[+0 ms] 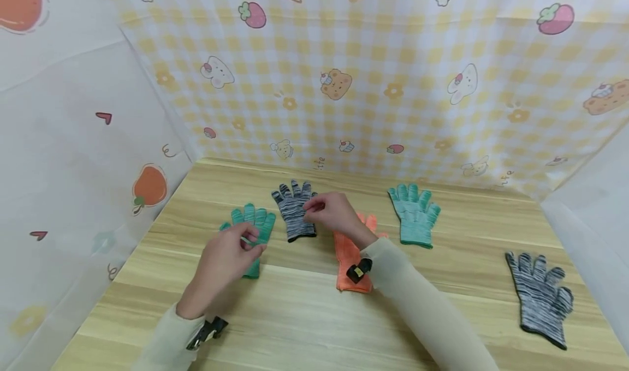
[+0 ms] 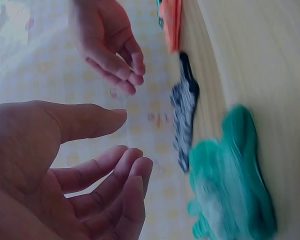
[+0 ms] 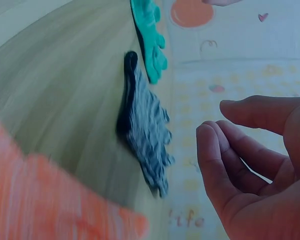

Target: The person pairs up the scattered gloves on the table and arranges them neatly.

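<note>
With a clock laid on the desk, twelve toward the back, the gray glove at three lies nearest, flat and well apart from the others. Just above center is the orange glove, cuff toward the person and partly covered by the right arm. At ten, the left hand hangs over the left green glove, its fingers loosely bent, thumb apart, nothing between them. The right green glove lies flat at two. Between eleven and twelve, the right hand is just as empty, fingers gently curled and clear of the second gray glove beside it. For handling, I would judge a light pinch at the dark cuff edge best, since these knits look soft and likely to bunch; one hand could steady the fingers while the other smooths the palm, sleeves kept off the orange one. No brand or label is readable on any glove. On the patterned cloth behind, "life" reads low down in two places, and a cut-off word beginning "lu" stands at the top near twelve.
</note>
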The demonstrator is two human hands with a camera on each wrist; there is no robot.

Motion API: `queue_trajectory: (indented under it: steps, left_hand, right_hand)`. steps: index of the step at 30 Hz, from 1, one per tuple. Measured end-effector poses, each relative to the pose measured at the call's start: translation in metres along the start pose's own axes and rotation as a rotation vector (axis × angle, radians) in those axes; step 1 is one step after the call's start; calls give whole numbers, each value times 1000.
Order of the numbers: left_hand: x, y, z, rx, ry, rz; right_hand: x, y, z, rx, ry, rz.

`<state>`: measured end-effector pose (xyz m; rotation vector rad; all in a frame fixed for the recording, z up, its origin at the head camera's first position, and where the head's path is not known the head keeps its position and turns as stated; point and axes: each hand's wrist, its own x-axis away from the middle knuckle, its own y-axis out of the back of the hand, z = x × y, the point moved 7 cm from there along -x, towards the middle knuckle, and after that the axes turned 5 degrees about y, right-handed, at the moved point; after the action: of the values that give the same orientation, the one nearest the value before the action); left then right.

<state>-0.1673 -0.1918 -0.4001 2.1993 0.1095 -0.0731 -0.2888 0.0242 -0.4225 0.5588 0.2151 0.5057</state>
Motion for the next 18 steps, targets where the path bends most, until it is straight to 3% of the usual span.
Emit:
queue_trajectory:
  steps: [11, 18]
  left_hand:
    - [10, 14, 51, -85, 150, 45]
    - [14, 10, 72, -137, 288, 159]
  right_hand:
    - [-33, -33, 12, 54, 17, 10]
    - [-52, -49, 18, 136, 45, 7]
